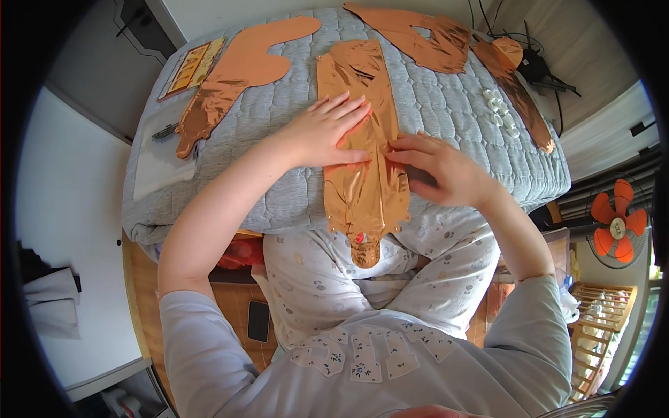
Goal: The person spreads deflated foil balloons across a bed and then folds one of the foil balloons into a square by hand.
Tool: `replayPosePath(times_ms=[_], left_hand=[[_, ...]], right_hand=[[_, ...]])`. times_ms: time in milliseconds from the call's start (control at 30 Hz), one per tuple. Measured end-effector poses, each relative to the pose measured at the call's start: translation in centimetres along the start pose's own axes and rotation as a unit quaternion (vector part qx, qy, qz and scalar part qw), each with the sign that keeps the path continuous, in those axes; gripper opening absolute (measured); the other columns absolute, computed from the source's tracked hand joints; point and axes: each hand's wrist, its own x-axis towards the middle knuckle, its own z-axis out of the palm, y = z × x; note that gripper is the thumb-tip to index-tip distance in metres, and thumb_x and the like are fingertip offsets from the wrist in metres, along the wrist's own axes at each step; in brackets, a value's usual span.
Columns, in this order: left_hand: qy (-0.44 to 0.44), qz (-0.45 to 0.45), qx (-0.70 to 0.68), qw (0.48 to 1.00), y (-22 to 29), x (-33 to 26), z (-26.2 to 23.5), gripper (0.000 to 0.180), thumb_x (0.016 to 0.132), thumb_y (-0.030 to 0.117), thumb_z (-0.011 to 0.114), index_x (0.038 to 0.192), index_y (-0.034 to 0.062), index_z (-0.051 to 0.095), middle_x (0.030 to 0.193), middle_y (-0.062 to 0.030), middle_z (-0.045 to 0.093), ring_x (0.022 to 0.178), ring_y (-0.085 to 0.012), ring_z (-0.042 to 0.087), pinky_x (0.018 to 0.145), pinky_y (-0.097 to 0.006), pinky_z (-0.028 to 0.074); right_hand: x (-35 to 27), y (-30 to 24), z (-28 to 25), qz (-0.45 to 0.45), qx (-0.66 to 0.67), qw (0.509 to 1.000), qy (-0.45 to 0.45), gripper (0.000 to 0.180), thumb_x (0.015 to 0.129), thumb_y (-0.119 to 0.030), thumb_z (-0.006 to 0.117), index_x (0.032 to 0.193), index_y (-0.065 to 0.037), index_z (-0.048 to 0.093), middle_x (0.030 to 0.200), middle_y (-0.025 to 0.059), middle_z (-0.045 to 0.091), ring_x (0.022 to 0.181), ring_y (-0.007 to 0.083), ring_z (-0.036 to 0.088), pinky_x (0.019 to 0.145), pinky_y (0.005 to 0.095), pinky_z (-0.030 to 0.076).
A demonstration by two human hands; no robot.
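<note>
- A long, flat foil balloon (362, 132), copper-coloured and not inflated, lies lengthwise down the middle of a grey quilted mattress (446, 104); its lower end with the neck hangs over the near edge, above the person's lap.
- The left hand (327, 132) lies flat and open on the balloon's left half, fingers spread and pointing right, palm pressing the foil down; it grips nothing.
- The right hand (439, 171) rests on the balloon's right edge, fingers bent with their tips on the foil near the centre crease; whether they pinch the foil or only press it cannot be told.
- The two hands sit close together, fingertips nearly meeting over the middle of the balloon.
- To the left on the mattress lies a second flat foil shape (237, 76), same colour, curved at the top and narrowing toward the lower left.
- At the far edge lies a third crumpled foil piece (418, 31), and a long narrow foil strip (519, 101) runs down the right side.
- A few small white rings (500, 108) sit just beside that strip.
- A flat yellow card (191, 66) lies at the mattress's far left corner.
- An orange fan (617, 223) stands on the floor to the right, well apart from the mattress.
</note>
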Motion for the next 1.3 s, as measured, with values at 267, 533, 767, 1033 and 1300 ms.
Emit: replayPosePath(times_ms=[267,533,767,1033,1300], left_hand=[[0.000,0.005,0.018,1.000,4.2,-1.4,-0.2,0.100,0.090,0.069,0.060,0.163,0.0107,0.024,0.167,-0.0157,0.027,0.156,-0.0365,0.021,0.126,-0.048,0.021],[-0.020,-0.059,-0.430,0.901,2.1,-0.4,-1.6,0.087,0.105,0.054,0.041,0.164,0.0059,-0.001,0.172,-0.0181,0.007,0.159,-0.0304,0.007,0.128,-0.043,0.010],[0.030,0.122,-0.205,0.971,5.1,-5.6,-3.6,0.082,0.097,0.044,0.064,0.162,0.0111,0.026,0.171,-0.0115,0.019,0.158,-0.0289,0.017,0.128,-0.045,0.020],[0.059,0.089,0.013,0.994,8.5,-8.3,-0.1,0.064,0.091,0.019,0.066,0.151,0.0089,0.047,0.160,-0.0079,0.044,0.149,-0.0253,0.040,0.121,-0.044,0.036],[0.076,0.084,0.006,0.994,8.5,-7.9,0.1,0.049,0.099,0.016,0.053,0.148,0.0089,0.053,0.153,-0.0093,0.052,0.142,-0.0243,0.050,0.118,-0.043,0.040]], right_hand=[[-2.3,-2.1,3.4,-0.058,-0.170,0.979,0.096,0.052,0.078,-0.012,0.076,0.129,-0.009,0.067,0.128,0.0096,0.065,0.118,0.0300,0.063,0.104,0.0424,0.050],[-3.0,-1.9,4.5,-0.096,-0.132,0.980,0.115,0.050,0.075,-0.010,0.074,0.125,-0.011,0.071,0.125,0.0037,0.069,0.117,0.0274,0.065,0.094,0.0395,0.057],[-3.5,-1.9,4.0,-0.088,-0.107,0.984,0.112,0.047,0.076,-0.010,0.074,0.123,-0.010,0.072,0.126,0.0044,0.069,0.117,0.0280,0.065,0.094,0.0400,0.056],[-3.4,-1.9,3.7,-0.088,-0.100,0.986,0.097,0.047,0.075,-0.009,0.076,0.123,-0.011,0.072,0.126,0.0035,0.069,0.118,0.0252,0.065,0.096,0.0384,0.055],[-3.0,-2.9,2.9,-0.032,-0.124,0.983,0.134,0.059,0.071,-0.006,0.078,0.129,-0.010,0.067,0.125,0.0087,0.067,0.119,0.0295,0.063,0.098,0.0420,0.053]])
